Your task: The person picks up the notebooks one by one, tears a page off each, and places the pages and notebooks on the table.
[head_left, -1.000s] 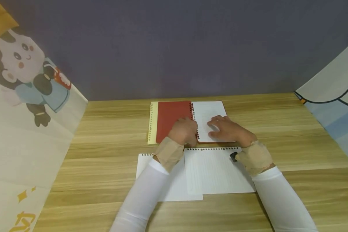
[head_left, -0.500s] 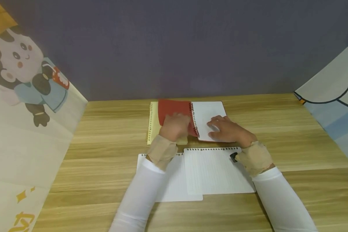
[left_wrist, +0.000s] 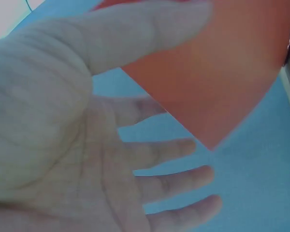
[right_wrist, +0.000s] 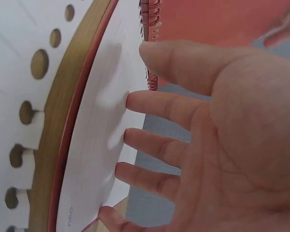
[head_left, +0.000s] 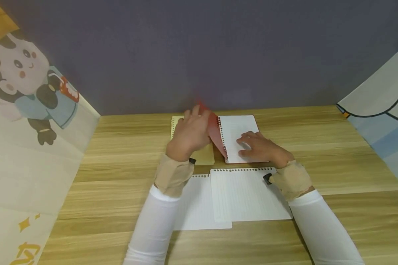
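My left hand pinches the raised red cover of a spiral notebook. In the left wrist view, the thumb crosses the front of that cover and the index finger goes behind it, while the other fingers stay spread. Ruled white pages of the notebook lie flat, bound to the cover by a red coil. My right hand rests on these pages with fingers spread; in the right wrist view its fingertips touch the paper. Under the left hand lies a yellow spiral notebook, partly hidden.
Two loose ruled sheets with punched edges lie nearer on the wooden table: the right sheet overlaps the left sheet. A dark grey wall rises behind the notebooks. Cartoon panels stand at both sides.
My left hand has lifted the red cover off the yellow notebook, moving left and up, so the cover now stands tilted at the coil. The right hand has stayed in place.
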